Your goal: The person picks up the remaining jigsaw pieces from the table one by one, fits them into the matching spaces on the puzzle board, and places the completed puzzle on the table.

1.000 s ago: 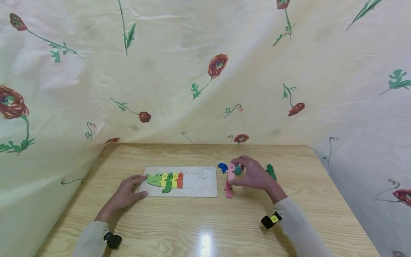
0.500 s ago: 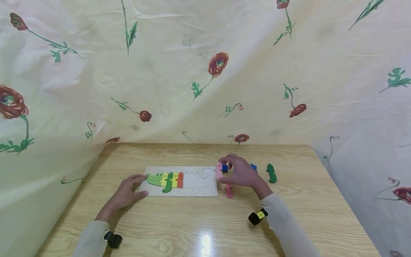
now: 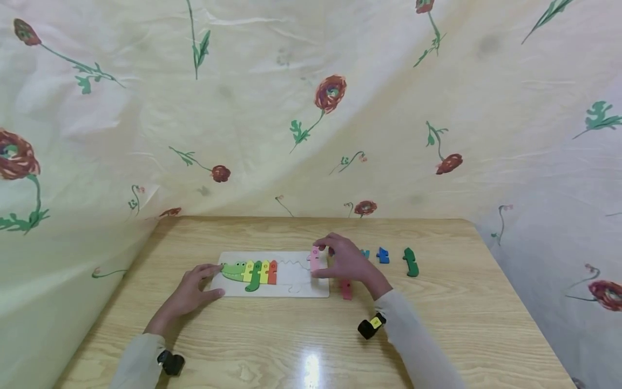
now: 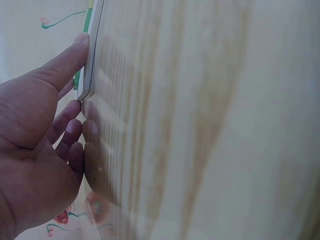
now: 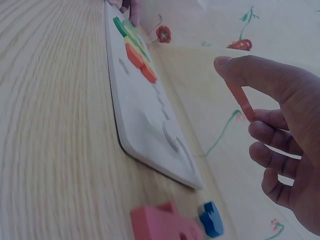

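Note:
A pale wooden puzzle board [image 3: 291,292] lies on the table, with a crocodile's green head [image 3: 234,272] and several yellow, green and orange-red body pieces [image 3: 264,273] set in its left half. At the board's left end, my left hand [image 3: 191,292] holds the edge between thumb and fingers. My right hand [image 3: 347,262] pinches a pink puzzle piece [image 3: 315,259] between thumb and fingertips. In the right wrist view this piece is held up, apart from the board's surface. Bare outlines mark the board's right half.
Right of the board lies a darker pink piece [image 3: 346,290], partly under my right hand. Farther right are a light-blue piece [image 3: 365,253], a blue piece [image 3: 383,255] and a dark-green piece [image 3: 411,262]. A flowered cloth [image 3: 272,135] hangs behind the wooden table [image 3: 252,335].
My right hand has carried the pink piece leftward from the loose pieces to over the board's right end, uncovering blue pieces behind it. My left hand has stayed in place.

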Demonstrator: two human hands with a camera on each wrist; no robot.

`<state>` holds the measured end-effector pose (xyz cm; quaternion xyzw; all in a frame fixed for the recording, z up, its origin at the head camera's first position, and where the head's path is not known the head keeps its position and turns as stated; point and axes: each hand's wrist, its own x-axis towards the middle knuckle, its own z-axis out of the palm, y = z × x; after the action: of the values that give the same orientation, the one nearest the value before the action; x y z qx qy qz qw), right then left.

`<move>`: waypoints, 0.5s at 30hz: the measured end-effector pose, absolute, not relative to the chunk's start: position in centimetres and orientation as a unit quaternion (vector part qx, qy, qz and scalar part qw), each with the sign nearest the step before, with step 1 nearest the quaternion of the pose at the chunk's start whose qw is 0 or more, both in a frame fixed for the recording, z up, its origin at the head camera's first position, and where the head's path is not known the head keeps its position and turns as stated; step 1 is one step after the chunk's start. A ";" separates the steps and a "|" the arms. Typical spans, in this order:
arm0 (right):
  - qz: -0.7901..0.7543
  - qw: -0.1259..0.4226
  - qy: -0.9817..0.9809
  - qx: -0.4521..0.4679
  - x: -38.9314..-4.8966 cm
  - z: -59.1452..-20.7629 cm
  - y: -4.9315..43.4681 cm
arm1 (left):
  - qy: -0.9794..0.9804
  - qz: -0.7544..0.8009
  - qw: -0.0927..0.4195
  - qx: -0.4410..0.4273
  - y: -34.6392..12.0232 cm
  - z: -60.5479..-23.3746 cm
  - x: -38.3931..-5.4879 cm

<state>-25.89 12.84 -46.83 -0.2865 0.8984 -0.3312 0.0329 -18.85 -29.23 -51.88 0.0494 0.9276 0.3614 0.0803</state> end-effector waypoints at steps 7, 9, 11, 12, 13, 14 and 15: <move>-0.337 0.043 0.898 -0.278 -25.9 -47.6 11.0 | 0.929 0.359 0.075 0.053 -29.2 -52.2 -18.8; -0.342 0.046 0.897 -0.277 -25.9 -47.8 10.5 | 0.929 0.359 0.071 0.056 -29.3 -52.3 -18.8; -0.346 0.049 0.895 -0.278 -25.9 -48.0 10.0 | 0.929 0.360 0.068 0.059 -29.3 -52.5 -18.8; -0.347 0.050 0.894 -0.279 -25.9 -48.2 9.8 | 0.929 0.359 0.068 0.060 -29.4 -52.5 -18.8; -0.348 0.053 0.893 -0.280 -25.9 -48.3 9.6 | 0.929 0.359 0.067 0.061 -29.4 -52.6 -18.8; -0.349 0.053 0.893 -0.281 -25.9 -48.5 9.4 | 0.929 0.360 0.067 0.061 -29.4 -52.7 -18.8; -0.351 0.055 0.892 -0.281 -26.0 -48.7 9.2 | 0.928 0.361 0.067 0.061 -29.4 -52.7 -18.8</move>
<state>-25.97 9.22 -48.73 -0.2814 0.8916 -0.3506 0.0552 -18.78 -29.38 -52.74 0.0611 0.9282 0.3607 0.0672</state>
